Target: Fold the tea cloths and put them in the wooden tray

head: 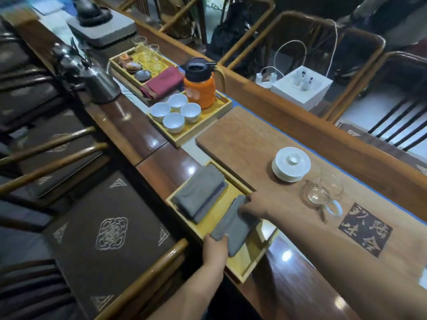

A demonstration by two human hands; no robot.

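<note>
A light wooden tray (215,215) lies at the near edge of the dark table. In its far half sits a stack of folded grey tea cloths (199,193). Another folded grey tea cloth (233,229) lies in the near half. My left hand (216,247) grips its near corner. My right hand (255,205) holds its far edge, fingers curled on the cloth.
A wooden board (242,144) carries a white lidded cup (291,163) and a glass pitcher (321,190). Farther left are a tray with white cups (175,114), an orange flask (200,86), a folded red cloth (161,85) and a kettle (99,82). Chairs (97,227) surround the table.
</note>
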